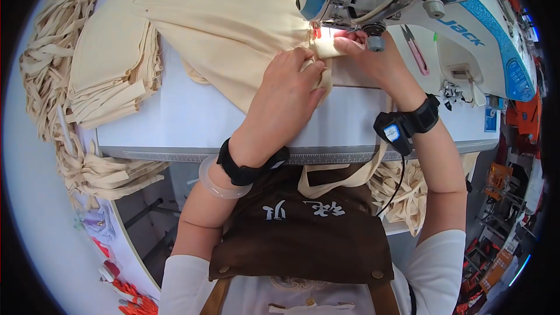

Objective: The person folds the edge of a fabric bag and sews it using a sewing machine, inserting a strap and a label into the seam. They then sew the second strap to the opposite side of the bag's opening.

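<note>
Under the lit needle area of a blue and white sewing machine (466, 29) lies a large cream cloth (227, 17). My left hand (289, 96) is bent over the near edge of this cloth, its fingers closed on a bunched fold. Just right of the needle, my right hand (376, 58) pinches a short cream strip (328, 48) between thumb and fingers, partly hidden by the machine head. The strip meets the cloth at the presser foot. A long cream band (344, 181) hangs over the table's front edge below my right wrist.
Stacked cream pieces (111, 64) lie at the left of the table (175, 122), with bundled strips (55, 52) beyond. Thread snips (415, 51) with pink handles rest right of my right hand, near dark scraps (452, 93). More strips (402, 192) sit below the front edge.
</note>
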